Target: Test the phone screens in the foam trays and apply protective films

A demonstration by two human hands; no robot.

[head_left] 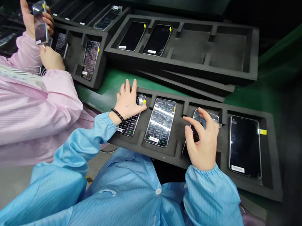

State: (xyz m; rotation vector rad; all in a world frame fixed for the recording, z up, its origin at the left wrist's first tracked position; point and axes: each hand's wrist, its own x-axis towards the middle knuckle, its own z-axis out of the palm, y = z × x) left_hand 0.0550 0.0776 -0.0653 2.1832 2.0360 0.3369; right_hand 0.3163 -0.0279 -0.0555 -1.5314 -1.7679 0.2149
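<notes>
A black foam tray [268, 185] lies in front of me with several phones in its slots. My left hand [126, 101] rests flat, fingers stretched, on the leftmost lit phone [130, 123]. A second lit phone [160, 122] lies untouched in the slot beside it. My right hand [202, 140] hovers over the third phone [207, 117], fingers spread and curled, fingertips touching its screen. The rightmost phone [245, 146] is dark with a yellow tab.
A second foam tray [230, 45] behind holds two dark phones [145, 37] and bare slots. At left a person in a pink coat [11, 106] holds a phone [40, 23] over another tray [90, 76]. The bench surface is green [110, 80].
</notes>
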